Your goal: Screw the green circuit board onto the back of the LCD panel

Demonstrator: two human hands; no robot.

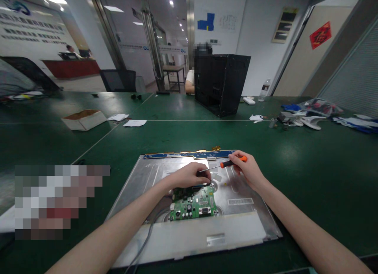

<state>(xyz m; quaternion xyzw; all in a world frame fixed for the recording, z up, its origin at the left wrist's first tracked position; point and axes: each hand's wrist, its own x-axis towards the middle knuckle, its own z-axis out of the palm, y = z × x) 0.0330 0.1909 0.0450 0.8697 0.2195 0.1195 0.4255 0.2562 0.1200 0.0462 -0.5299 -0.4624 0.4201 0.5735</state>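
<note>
An orange-and-black screwdriver [226, 163] is gripped by its handle in my right hand [249, 169], fingers closed. Its thin shaft points left, and the tip ends at my left hand [191, 174]. That hand's fingers are curled together at the upper edge of a green circuit board [193, 205]; what they hold, if anything, is hidden. The board lies on the silver metal back of a flat display panel [245, 223]. Along the panel's far edge runs a narrow blue circuit strip [191, 155], close to my right fingertips. A grey cable [149, 236] crosses the panel's near left part.
A black computer case [223, 85] stands at the back of the green table [165, 134], with a person partly behind it. White box [85, 120] and papers [135, 123] lie back left. Metal parts [286, 117], plastic bags [320, 106] and a bottle [264, 89] are right.
</note>
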